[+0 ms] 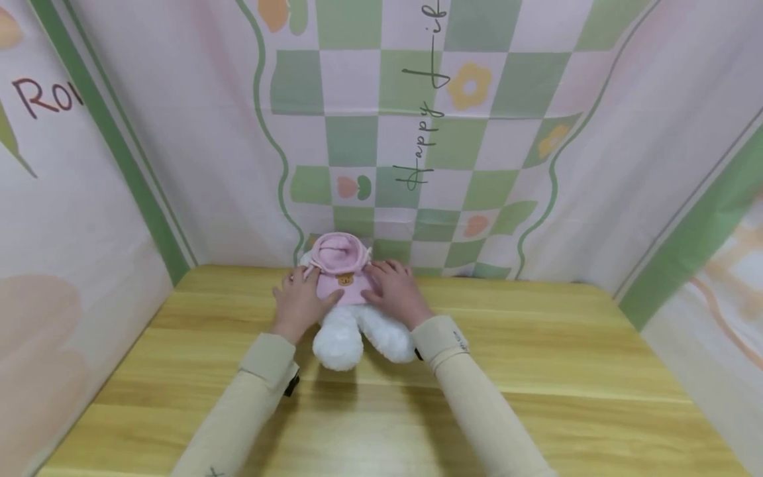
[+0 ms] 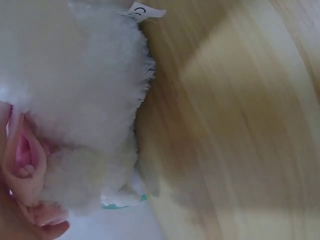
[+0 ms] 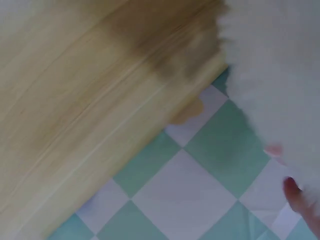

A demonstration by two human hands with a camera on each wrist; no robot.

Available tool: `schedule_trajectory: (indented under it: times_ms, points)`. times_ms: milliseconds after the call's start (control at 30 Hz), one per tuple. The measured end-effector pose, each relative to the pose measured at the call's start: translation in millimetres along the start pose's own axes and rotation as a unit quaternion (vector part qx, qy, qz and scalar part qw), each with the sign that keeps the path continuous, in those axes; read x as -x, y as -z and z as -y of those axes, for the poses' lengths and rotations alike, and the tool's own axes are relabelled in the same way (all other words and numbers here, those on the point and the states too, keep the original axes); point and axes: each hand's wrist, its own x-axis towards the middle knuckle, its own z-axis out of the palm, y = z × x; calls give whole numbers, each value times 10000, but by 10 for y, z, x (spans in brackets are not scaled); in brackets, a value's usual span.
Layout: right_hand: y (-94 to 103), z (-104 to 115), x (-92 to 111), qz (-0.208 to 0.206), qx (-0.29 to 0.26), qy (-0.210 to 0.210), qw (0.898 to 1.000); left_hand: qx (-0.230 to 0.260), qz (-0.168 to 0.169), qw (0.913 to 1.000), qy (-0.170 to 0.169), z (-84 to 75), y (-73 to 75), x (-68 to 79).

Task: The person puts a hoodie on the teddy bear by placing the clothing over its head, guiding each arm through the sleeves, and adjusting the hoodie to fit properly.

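Note:
A white plush toy [image 1: 338,339] in a pink hoodie [image 1: 340,254] is at the far edge of the table, legs toward me. Its face does not show; the pink hood bunches at the top, and a small brown bear patch sits on the chest. My left hand [image 1: 300,303] grips the toy's left side, thumb across the pink cloth. On the other side my right hand [image 1: 398,293] holds it the same way. White fur [image 2: 95,75] fills much of the left wrist view, with a small label [image 2: 144,12]. In the right wrist view, a fingertip [image 3: 292,190] shows beside the fur.
The wooden table [image 1: 536,371] stretches to both sides and toward me. Right behind the toy hangs a green-and-white checked cloth [image 1: 401,142] with flowers and lettering. Printed cloth panels [image 1: 71,252] also close in the left and right sides.

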Motion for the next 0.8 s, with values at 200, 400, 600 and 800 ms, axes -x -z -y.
schedule_trajectory:
  times_ms: [200,400,600,800]
  points:
    - [-29,-49,48,301,-428,47,9986,962,383,9946,-38,29,-101,-10]
    - [-31,-155,116,431,-654,153,9968,1297,363,9904,-325,47,-196,-7]
    - [48,-250,214,601,-654,350,9954,1685,410,9831,-583,57,-241,4]
    - [80,-329,317,526,-948,240,9938,2093,511,9742,-678,59,-326,3]
